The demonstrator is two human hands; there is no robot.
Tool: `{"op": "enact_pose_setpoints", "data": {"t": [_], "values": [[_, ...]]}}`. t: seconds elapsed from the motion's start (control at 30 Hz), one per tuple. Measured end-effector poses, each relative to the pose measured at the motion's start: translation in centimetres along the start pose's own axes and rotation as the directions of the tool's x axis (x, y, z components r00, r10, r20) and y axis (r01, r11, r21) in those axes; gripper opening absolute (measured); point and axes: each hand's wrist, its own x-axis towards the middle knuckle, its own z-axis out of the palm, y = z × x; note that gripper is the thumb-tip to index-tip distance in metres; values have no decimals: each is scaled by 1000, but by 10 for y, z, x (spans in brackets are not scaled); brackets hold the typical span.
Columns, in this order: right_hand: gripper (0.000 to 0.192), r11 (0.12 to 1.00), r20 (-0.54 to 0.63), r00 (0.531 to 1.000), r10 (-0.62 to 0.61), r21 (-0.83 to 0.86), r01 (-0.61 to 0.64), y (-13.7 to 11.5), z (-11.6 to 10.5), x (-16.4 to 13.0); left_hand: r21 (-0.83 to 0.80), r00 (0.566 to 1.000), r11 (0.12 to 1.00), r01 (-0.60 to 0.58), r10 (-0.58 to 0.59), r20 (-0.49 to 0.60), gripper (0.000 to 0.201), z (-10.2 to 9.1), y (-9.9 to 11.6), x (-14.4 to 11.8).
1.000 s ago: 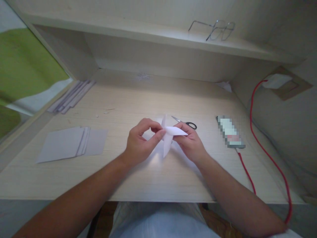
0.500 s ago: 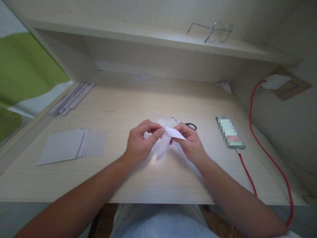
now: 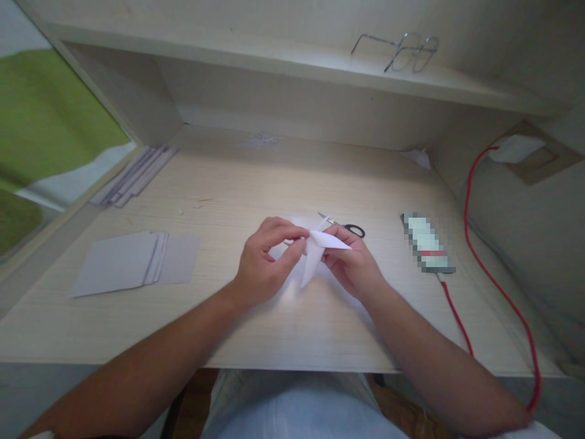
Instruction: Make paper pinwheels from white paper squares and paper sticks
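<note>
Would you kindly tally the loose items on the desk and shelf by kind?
Folded paper piece, held by both hands: 1
Paper stacks: 2
Scissors: 1
Phone: 1
Red cable: 1
Glasses: 1
Total: 7

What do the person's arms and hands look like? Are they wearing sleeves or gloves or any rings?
Both arms are bare from the bottom edge of the picture to the wrists, with no sleeves over the forearms. The left hand and the right hand have no gloves. No ring, watch or bracelet shows on them, though some fingers are partly hidden. Just at the lower right corner, a bit of white cloth, perhaps a short sleeve, shows.
</note>
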Motion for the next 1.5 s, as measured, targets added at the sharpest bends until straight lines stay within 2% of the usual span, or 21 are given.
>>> {"op": "enact_pose_setpoints", "data": {"t": [0.1,0.2,0.43,0.67,1.03,1.27,1.5], "values": [[16,995,-28,998,48,84,-46,-2,2,0,34,998,998,-59,59,14,19,-1,-1,-1],[18,991,-39,997,67,119,-62,-3,2,1,59,998,996,-66,66,1,22,-1,-2,-2],[18,996,-8,998,56,70,-56,-3,2,-1,33,1000,999,-17,17,-7,19,0,-1,0],[21,996,20,999,45,71,-47,-2,1,0,-35,998,998,43,-45,-48,4,0,1,1],[16,1000,41,999,-27,-4,27,2,-4,1,-22,996,996,87,-88,-22,5,0,-2,3],[12,994,-63,996,-66,-96,60,12,-6,4,121,989,982,145,-141,-44,7,3,-7,3],[8,996,-171,985,-2,-92,-14,29,-7,11,176,961,945,275,-271,-46,10,6,-31,6]]}}
